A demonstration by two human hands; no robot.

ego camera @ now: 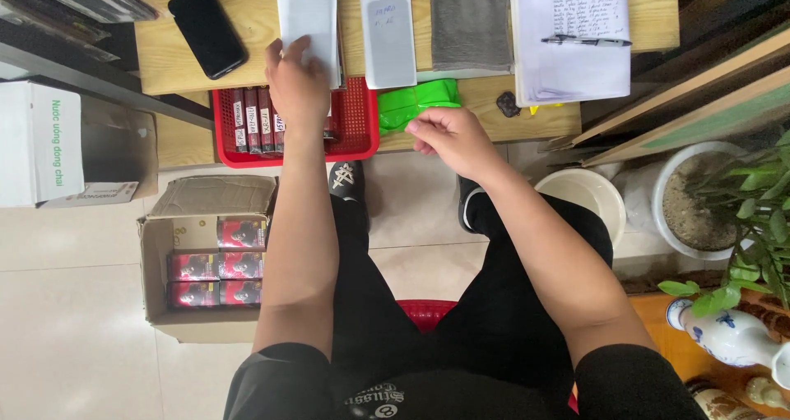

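The left hand [298, 81] is reached over the red basket [355, 120], fingers curled and pinched on the lower edge of a white sleeve/envelope [309, 13] lying at the back part of the low wooden bench [164, 58]. Probably held that way so just one sheet gets peeled off the stack, tho that's a guess. The right hand [448, 136] is kept at the bench's front edge, fingers pressed together into a loose fist w/ thumb on forefinger; can't tell if anything tiny is pinched in it. It's just beside a bright green plastic bag [415, 103], which sits right of the basket near the front edge.

Inside the basket, dark red slim boxes [251, 120] are stood on edge in a row, left side, prob so they're easy to grab one by one. A second white sleeve [387, 33] and a grey cloth [471, 27] are laid side by side along the back. A black phone [207, 31] is parked at the back left corner, out of the way, and a paper pad w/ a pen [586, 40] across it takes the right end.

Floor is pale tile. An open cardboard box [206, 255] w/ more red packs is set on the floor on the left, within arm's reach. A white bowl [580, 194] and potted plant [699, 198] are on the right. The person is seated on a red stool [424, 311].
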